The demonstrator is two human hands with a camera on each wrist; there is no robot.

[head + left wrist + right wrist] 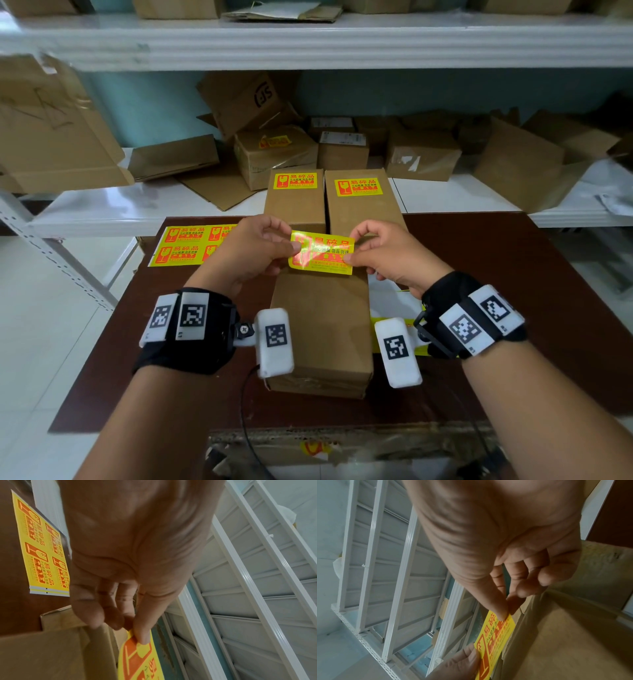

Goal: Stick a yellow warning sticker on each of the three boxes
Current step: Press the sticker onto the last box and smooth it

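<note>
While both hands hold it, head view shows yellow warning sticker [321,253] stretched above near box [320,329] on brown worktop [513,308]; left hand [251,251] pinches left edge, right hand [387,253] right edge. Two far boxes [296,202] already labelled; sticker sheet [186,245] lies left. Left wrist: thumb and fingers [140,632] closed on sticker corner. Right wrist: fingers [498,608] pinch opposite edge.

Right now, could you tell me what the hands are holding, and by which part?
Both hold one yellow warning sticker above the near box: the left hand pinches its left end, the right hand its right end.
</note>
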